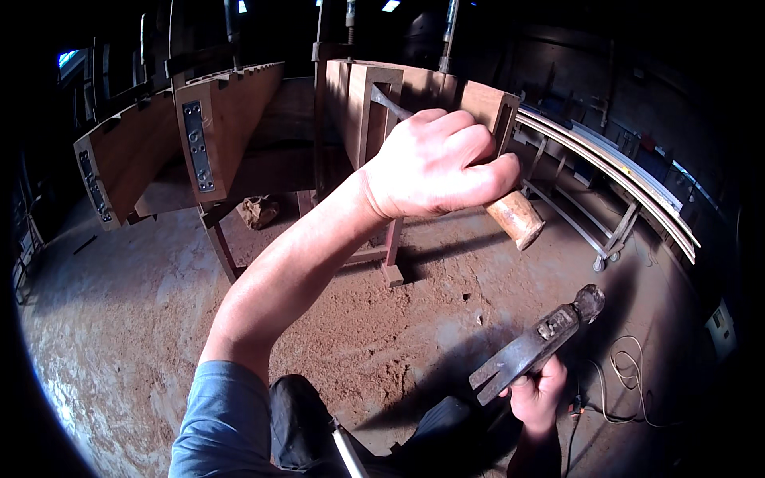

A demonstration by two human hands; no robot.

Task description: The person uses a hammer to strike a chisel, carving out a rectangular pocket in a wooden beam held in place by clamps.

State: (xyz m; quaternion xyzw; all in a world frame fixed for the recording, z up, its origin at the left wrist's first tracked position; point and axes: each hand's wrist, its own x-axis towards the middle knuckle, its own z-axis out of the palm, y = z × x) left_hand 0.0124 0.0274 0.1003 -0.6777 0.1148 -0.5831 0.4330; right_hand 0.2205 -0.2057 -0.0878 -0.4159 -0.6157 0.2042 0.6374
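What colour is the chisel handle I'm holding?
The chisel handle is light brown, best in the head view.

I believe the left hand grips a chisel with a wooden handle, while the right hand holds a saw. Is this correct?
Not quite: the right hand holds a claw hammer, not a saw, as the head view shows. The left hand does grip a wooden-handled chisel.

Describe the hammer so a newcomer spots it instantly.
Start with the broad floor; toward the picture's lower right, the right hand holds the hammer above it. Unlike the chisel in the left hand, with its wooden handle and slim blade, it has a chunky metal head, split at one end and rounded at the other.
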